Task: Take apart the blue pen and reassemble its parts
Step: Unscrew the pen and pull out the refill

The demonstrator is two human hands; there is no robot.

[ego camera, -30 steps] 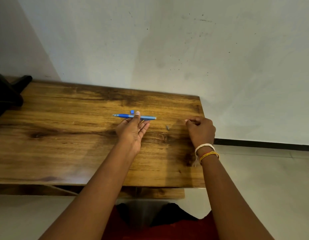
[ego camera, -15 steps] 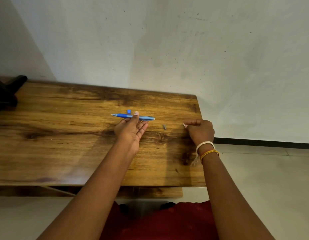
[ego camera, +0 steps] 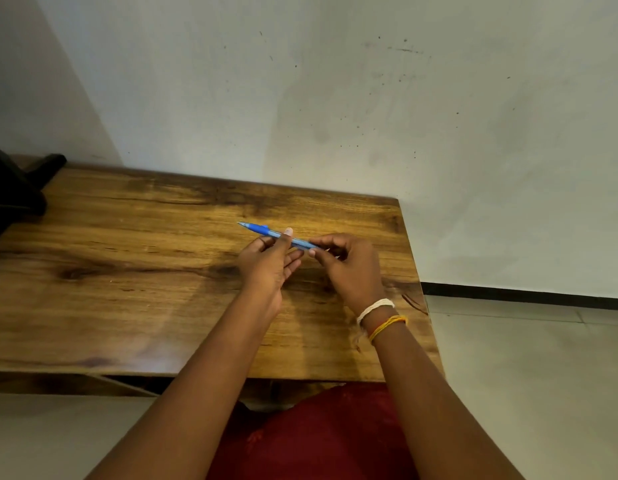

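Over the surface (ego camera: 127, 289), right half: blue pen (ego camera: 266, 231) held just above the wood, tip pointing left.
Left hand (ego camera: 269, 261): fingers pinch the barrel mid-length.
Right hand (ego camera: 349, 265): fingers curled at the pen's rear end; any small part in them is hidden.
Risk: a small part likely slips and rolls off the near right edge.
Cause: poor alignment, loose pinch.

The wooden table (ego camera: 127, 306) lies bare to the left of the blue pen (ego camera: 266, 232), with open room there for a hand. At the table's far left corner a black object (ego camera: 13, 188) blocks the way, and the wall (ego camera: 300, 98) closes off its back edge.
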